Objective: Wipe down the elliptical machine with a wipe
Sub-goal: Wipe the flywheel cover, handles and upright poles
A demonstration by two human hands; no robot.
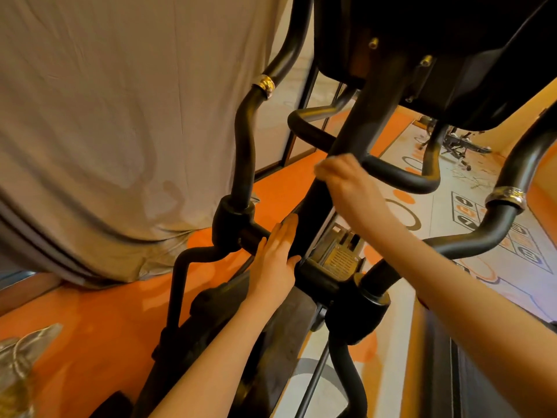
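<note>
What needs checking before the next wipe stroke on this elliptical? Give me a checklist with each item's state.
1. Wipe in hand: cannot tell. No wipe shows under the left hand or in the right hand.
2. Left hand on the machine: ok. It lies flat, fingers straight, against the black centre post.
3. Right hand's grip: ok. Its fingers curl round the post just below the curved handlebar.
4. Arms free of the swing arms: ok. Both forearms pass between the left swing arm and the right one without touching.
5. Post surface clean: cannot tell, too dark.
</note>
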